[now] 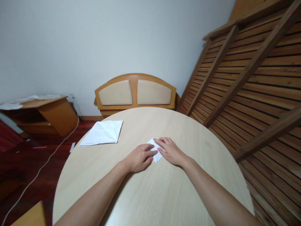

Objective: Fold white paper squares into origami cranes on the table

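Note:
A small piece of white paper (155,158), folded into a diamond-like shape, lies on the round table near its middle. From the left, my left hand (139,158) rests on it, fingers stretched out and a little apart over its left side. Opposite, my right hand (172,152) lies over the right side with its fingers extended flat on the paper. The fingertips of both hands almost meet, and they hide much of the sheet. A crease runs down towards the paper's lower point.
The pale round table (150,201) carries a stack of creased white paper sheets (102,132) at its left. Behind stands a headboard (135,91). A slatted wooden frame (254,78) leans on the right. At left are a cabinet (54,114) and a white cable (50,157).

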A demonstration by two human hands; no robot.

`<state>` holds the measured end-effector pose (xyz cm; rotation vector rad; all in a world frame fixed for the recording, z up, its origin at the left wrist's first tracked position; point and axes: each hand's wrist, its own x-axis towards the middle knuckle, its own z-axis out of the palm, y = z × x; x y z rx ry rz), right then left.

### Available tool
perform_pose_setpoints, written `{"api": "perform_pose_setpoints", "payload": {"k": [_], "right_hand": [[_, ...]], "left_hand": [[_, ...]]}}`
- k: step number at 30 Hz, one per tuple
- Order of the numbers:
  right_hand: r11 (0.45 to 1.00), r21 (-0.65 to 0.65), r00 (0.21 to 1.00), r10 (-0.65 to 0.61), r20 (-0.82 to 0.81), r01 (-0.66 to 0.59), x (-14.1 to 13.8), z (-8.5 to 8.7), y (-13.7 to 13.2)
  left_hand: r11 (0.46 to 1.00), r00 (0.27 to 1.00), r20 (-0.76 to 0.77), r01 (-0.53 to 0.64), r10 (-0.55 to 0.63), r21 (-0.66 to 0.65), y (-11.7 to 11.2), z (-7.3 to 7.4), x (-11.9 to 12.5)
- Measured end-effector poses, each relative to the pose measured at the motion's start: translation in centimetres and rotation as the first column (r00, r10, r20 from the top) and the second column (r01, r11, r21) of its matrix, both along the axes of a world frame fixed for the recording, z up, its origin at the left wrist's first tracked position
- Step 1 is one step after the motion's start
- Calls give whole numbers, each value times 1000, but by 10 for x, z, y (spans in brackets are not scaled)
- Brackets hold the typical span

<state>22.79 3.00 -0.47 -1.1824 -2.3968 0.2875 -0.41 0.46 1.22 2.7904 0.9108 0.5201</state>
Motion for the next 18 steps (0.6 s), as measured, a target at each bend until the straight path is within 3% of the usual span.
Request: {"api": "perform_pose_setpoints", "payload": {"k": [7, 18], "right_hand": [[1000, -6, 999, -8, 44, 9, -3, 0, 0], [989, -141, 990, -15, 141, 35, 7, -3, 6]], "left_hand": [[1000, 1000, 6, 7, -7, 5, -1, 1, 1], [1000, 998, -59, -15, 16, 1, 1, -3, 1]]}}
